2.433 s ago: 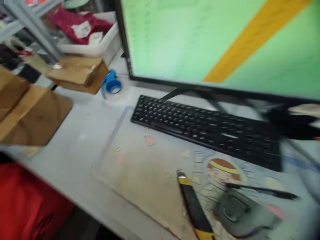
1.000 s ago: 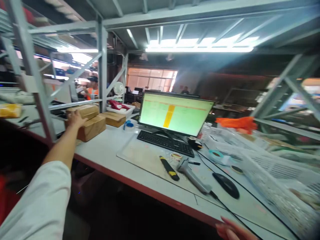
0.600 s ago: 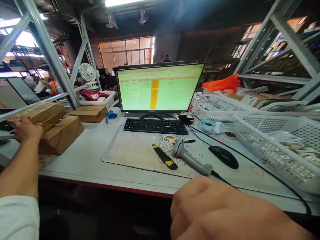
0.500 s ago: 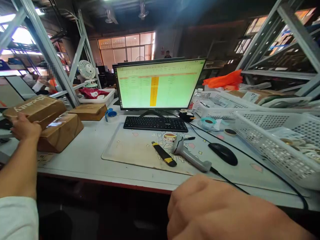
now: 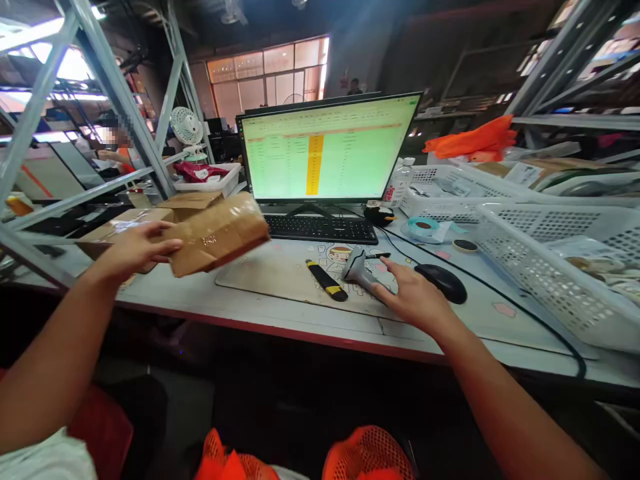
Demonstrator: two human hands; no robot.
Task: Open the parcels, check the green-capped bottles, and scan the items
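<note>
My left hand [image 5: 133, 250] grips one end of a taped cardboard box [image 5: 220, 237], holding it tilted above the desk, left of the keyboard [image 5: 320, 229]. Over the mat, my right hand [image 5: 415, 293] is open, thumb and fingers apart around the handle end of a grey barcode scanner [image 5: 356, 268]. Whether the thumb touches the scanner I cannot tell. A black and yellow utility knife [image 5: 326, 280] lies just left of the scanner. To the right of my right hand is a black mouse [image 5: 445, 283], and a dark pen [image 5: 377, 256] lies behind the scanner.
A monitor [image 5: 370, 153] showing a spreadsheet stands at the back. White perforated baskets [image 5: 540, 267] line the right side, beside a tape roll [image 5: 424, 227]. More cardboard boxes [image 5: 125, 223] sit at the left by a metal rack post [image 5: 117, 100]. A cable crosses the mat.
My left hand has lifted the upper box off the stack and brought it right. My right hand has moved from the near edge forward to the scanner, its fingers now spread.
</note>
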